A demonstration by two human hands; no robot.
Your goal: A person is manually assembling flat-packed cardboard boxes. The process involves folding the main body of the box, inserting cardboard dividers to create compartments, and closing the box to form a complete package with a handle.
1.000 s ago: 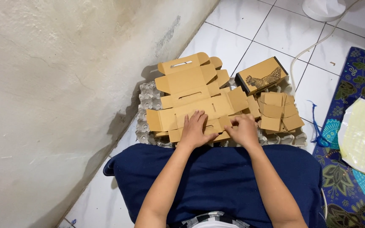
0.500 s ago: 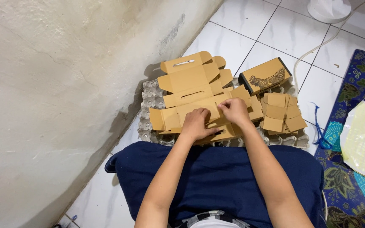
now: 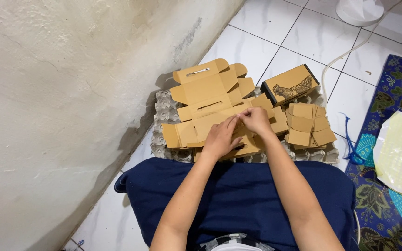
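A flat brown cardboard box blank (image 3: 209,97) with slots and flaps lies spread on a grey egg tray (image 3: 163,111) in front of my lap. My left hand (image 3: 220,138) presses flat on the near part of the blank. My right hand (image 3: 256,120) pinches a small flap near the blank's middle, fingertips touching those of the left hand. A folded brown box with a chicken drawing (image 3: 290,85) stands at the far right of the tray. A stack of folded brown pieces (image 3: 309,123) lies right of my right hand.
A rough white wall (image 3: 70,93) runs along the left. White floor tiles (image 3: 266,42) lie beyond the tray. A blue patterned mat (image 3: 396,88) with a pale plastic bag (image 3: 401,155) is on the right. A white cable (image 3: 350,51) and a blue string (image 3: 350,144) cross the floor.
My right hand has moved from the blank's near right edge up to its middle and taken a flap. The left hand has shifted slightly to meet it.
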